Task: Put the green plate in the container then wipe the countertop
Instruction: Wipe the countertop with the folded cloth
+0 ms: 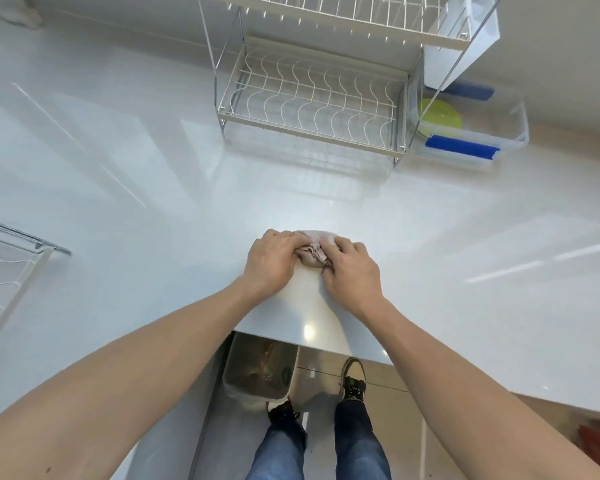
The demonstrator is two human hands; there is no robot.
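Note:
A crumpled pinkish cloth point(313, 249) lies on the glossy white countertop point(153, 188) near its front edge. My left hand point(274, 259) grips the cloth's left side and my right hand point(352, 268) grips its right side, both pressed down on it. The green plate point(442, 114) rests inside a clear plastic container point(518, 133) with blue handles at the far right, partly hidden behind the rack's frame.
A white two-tier wire dish rack point(312, 98) stands at the back centre. Another wire rack point(4, 278) pokes in at the left edge. Below the counter edge are a bin point(260, 372), the tiled floor and my feet.

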